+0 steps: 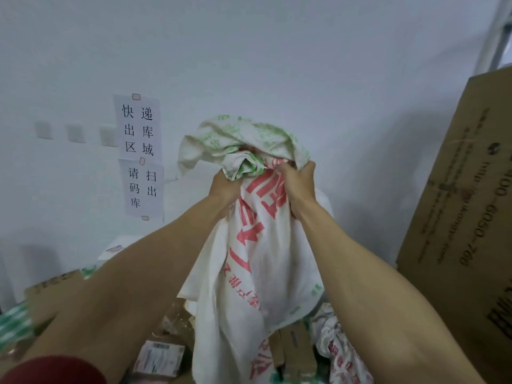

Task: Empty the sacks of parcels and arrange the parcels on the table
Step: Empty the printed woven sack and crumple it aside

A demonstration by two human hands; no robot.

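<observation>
A white woven sack [260, 245] with red and green print hangs upside down in front of me, lifted high. My left hand [224, 189] grips its bunched cloth on the left, and my right hand [300, 184] grips it on the right. The sack's folded end [238, 139] flops over above both hands. Below its open mouth lie several parcels: a brown cardboard box [293, 347], a small labelled parcel [159, 358] and brown wrapped parcels [177, 320]. The table surface itself is hidden under them.
A tall brown cardboard carton [460, 217] stands at the right. Another printed sack [343, 353] lies crumpled at lower right. More boxes [52, 289] and green-white packets [13, 322] sit at the left. Paper signs [140, 151] hang on the white wall behind.
</observation>
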